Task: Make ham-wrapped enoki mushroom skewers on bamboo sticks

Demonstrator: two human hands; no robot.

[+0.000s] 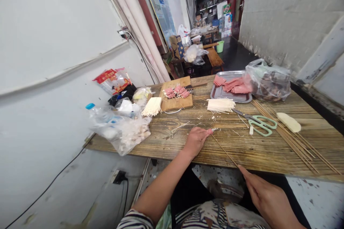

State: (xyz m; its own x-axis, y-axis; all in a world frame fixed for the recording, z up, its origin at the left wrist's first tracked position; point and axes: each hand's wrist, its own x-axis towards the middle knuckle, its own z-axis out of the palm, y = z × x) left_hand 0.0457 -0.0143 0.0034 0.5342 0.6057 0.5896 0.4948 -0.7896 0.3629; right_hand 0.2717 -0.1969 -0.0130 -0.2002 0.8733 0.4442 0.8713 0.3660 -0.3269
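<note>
A thin, straight skewer (pixel 225 149) of pale brown wood runs between the hands, just above the near edge of the counter (pixel 172 150), whose boards show strong dark grain. The left hand (pixel 196 141) pinches a small, soft pink roll (pixel 209 132) at the skewer's far end; the right hand (pixel 264 189) is closed around its near end. The skewer's long axis slants away from the person and leftward, from right hand to roll. The roll lies roughly crosswise, white stem ends pointing right; whether the skewer has pierced it cannot be told.

Beyond it lies a bundle (pixel 220 105) of slender, pale mushroom stems. Flat, smooth pink slices (pixel 235 86) overlap in a shiny, round-cornered metal tray (pixel 235 75). More pink-and-white pieces (pixel 177 92) rest on a flat wooden board (pixel 176 105). To the right, green-handled scissors (pixel 251 117) lie beside a sheaf of long, loose sticks (pixel 290 137).
</note>
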